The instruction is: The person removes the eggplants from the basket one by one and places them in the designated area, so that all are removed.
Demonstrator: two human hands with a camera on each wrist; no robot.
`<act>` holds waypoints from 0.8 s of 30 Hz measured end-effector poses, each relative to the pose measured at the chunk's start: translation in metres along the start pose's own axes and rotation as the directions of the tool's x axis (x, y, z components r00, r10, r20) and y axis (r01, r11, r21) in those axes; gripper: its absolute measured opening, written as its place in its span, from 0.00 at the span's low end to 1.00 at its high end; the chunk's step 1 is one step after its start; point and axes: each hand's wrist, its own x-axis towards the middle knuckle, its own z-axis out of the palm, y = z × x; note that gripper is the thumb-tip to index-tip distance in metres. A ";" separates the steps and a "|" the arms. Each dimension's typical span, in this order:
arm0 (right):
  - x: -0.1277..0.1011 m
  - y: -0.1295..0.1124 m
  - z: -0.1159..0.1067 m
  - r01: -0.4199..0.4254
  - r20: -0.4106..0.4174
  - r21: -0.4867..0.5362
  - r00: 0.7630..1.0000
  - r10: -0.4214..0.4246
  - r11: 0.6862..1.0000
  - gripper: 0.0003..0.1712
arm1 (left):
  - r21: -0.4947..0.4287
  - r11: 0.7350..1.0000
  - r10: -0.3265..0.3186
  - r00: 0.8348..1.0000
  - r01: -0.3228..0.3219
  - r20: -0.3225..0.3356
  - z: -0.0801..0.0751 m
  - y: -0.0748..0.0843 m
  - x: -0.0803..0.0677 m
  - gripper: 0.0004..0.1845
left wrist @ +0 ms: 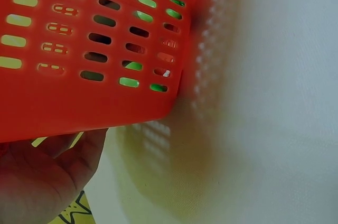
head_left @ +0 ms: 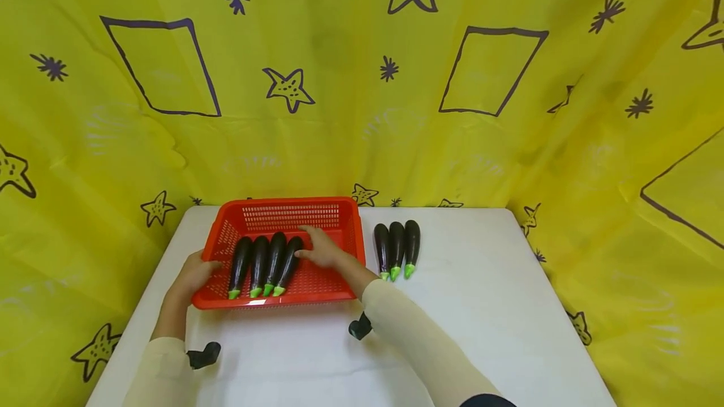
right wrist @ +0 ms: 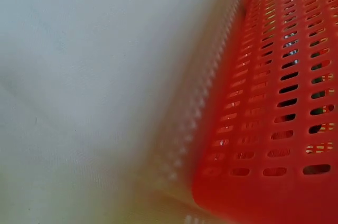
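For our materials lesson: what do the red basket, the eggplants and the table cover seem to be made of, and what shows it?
Red basket: moulded plastic, smooth with a slight sheen; its walls have regular slotted holes.
Eggplants: probably plastic models; uniform glossy dark skin and bright green caps, though real ones cannot be ruled out.
Table cover: seemingly white cloth or vinyl, matt, faintly wrinkled.

Cream long sleeves (head_left: 407, 325), black wrist-mounted cameras (head_left: 360, 326), bare hands.

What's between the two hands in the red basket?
Four eggplants lie side by side between the left hand and right hand, inside the basket, seen in the head view.
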 end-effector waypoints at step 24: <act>-0.006 -0.003 0.005 -0.042 0.010 -0.084 0.999 0.042 0.996 0.36 | -0.011 1.000 0.016 1.000 -0.016 -0.015 0.001 0.001 -0.007 0.25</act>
